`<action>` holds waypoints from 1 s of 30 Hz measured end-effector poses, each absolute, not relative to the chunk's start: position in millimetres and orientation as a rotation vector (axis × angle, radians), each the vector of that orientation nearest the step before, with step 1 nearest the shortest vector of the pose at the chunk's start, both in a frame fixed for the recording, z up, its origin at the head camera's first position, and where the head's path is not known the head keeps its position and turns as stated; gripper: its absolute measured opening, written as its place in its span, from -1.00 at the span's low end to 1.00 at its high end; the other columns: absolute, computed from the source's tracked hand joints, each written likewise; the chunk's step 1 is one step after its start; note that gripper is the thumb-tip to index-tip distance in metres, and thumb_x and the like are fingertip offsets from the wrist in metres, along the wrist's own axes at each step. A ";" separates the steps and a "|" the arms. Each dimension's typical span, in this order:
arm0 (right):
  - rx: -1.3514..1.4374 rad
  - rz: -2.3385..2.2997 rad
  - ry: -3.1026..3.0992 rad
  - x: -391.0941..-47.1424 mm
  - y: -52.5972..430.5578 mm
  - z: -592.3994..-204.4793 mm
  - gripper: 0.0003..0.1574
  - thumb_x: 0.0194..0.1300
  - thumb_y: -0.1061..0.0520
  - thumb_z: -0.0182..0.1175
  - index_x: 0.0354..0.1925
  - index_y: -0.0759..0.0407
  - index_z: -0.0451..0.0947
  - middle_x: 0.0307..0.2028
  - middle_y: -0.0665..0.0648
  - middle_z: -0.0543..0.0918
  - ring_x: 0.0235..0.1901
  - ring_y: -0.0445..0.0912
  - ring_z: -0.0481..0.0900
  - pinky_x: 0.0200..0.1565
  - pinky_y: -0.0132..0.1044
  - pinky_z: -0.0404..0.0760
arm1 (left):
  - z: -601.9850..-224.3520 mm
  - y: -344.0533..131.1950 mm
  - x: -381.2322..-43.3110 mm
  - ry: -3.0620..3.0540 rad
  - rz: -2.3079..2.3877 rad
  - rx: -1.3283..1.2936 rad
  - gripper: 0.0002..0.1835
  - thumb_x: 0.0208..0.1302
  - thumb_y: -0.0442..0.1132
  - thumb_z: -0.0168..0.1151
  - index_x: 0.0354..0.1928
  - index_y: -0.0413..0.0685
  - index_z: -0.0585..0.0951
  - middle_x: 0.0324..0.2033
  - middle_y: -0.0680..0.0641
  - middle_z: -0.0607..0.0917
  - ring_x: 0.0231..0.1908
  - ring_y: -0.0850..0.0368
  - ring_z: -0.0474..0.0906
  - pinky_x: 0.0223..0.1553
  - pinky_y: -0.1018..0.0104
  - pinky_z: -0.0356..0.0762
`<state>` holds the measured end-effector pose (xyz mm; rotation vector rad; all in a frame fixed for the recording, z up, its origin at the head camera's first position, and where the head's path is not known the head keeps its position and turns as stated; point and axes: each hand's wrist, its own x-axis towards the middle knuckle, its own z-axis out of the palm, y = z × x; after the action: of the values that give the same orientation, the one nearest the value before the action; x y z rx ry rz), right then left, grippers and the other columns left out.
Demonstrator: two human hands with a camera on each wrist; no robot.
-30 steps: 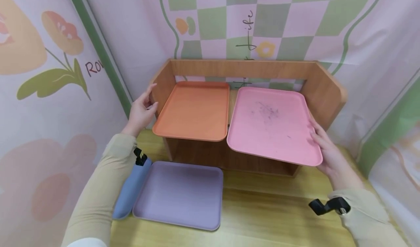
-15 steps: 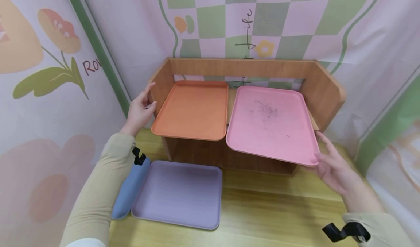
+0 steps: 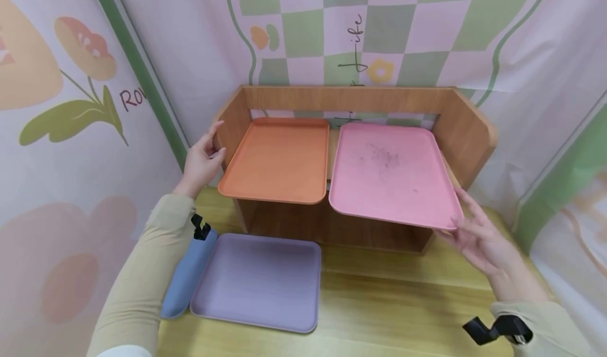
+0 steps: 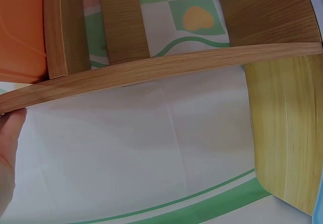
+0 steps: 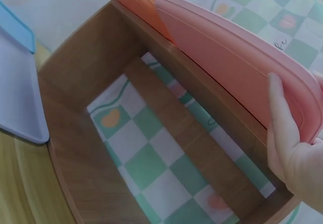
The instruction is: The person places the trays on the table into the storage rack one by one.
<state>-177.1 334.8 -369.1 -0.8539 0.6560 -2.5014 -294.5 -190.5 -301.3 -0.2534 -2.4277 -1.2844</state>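
A pink tray (image 3: 393,183) with dark marks lies on the right of the wooden shelf's upper board, sticking out past its front. My right hand (image 3: 483,241) pinches its near right corner; in the right wrist view fingers (image 5: 281,113) lie against the tray's underside. Left of it rests an orange tray (image 3: 277,162), also overhanging the front. My left hand (image 3: 201,159) is at the shelf's left side panel (image 3: 233,122), beside the orange tray. In the left wrist view a fingertip touches the edge of that panel.
A purple tray (image 3: 258,283) lies on the wood-grain table (image 3: 403,304) in front of the shelf. A blue tray (image 3: 185,283) sits left of it, partly behind my left forearm. The lower compartment (image 3: 294,222) opens towards me, and a patterned cloth (image 3: 341,40) hangs behind.
My right hand has shifted from the pink tray's right side to its near right corner. That tray's near edge now appears slightly higher and farther back. My left hand stays in place.
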 end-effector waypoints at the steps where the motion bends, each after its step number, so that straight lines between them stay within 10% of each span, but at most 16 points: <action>1: -0.838 -2.518 0.666 -178.3 335.2 -368.6 -0.27 0.39 0.51 -0.53 0.41 0.11 0.04 0.25 0.33 0.37 0.15 0.20 0.46 0.18 0.02 0.44 | -301.3 -190.9 -294.6 -2.428 -1.284 -0.257 -0.34 0.33 -0.34 0.09 0.40 0.37 0.24 -0.01 -0.18 0.51 -0.33 0.10 0.37 -0.50 0.55 0.36; 14: -0.698 -2.591 0.718 -194.8 337.5 -363.6 -0.32 0.40 0.50 -0.47 0.36 0.16 0.20 0.14 0.33 0.44 0.06 0.19 0.52 0.10 0.02 0.51 | -299.3 -193.4 -292.7 -2.435 -1.293 -0.255 -0.33 0.32 -0.35 0.10 0.39 0.37 0.25 0.25 -0.14 0.41 -0.29 0.09 0.41 -0.51 0.55 0.34; 21: -0.660 -2.599 0.690 -192.6 337.4 -366.3 -0.36 0.44 0.43 -0.47 0.34 0.12 0.23 0.10 0.35 0.48 0.01 0.18 0.56 0.09 -0.04 0.53 | -299.8 -192.5 -292.4 -2.429 -1.286 -0.256 -0.34 0.31 -0.35 0.11 0.39 0.35 0.26 -0.37 -0.14 0.43 -0.42 0.13 0.36 -0.57 0.52 0.30; 30: -0.730 -2.488 0.537 -192.6 335.2 -397.8 -0.42 0.52 0.12 -0.56 0.17 0.27 0.33 0.09 0.33 0.49 0.09 0.13 0.47 0.18 -0.04 0.45 | -299.5 -193.3 -292.4 -2.425 -1.273 -0.252 -0.34 0.31 -0.36 0.10 0.39 0.33 0.27 -0.43 -0.08 0.40 -0.39 0.14 0.38 -0.54 0.54 0.34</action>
<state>-192.6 335.2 -397.8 -0.7303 0.5367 -2.4885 -292.4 -193.3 -299.5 -0.2517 -2.4247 -1.2734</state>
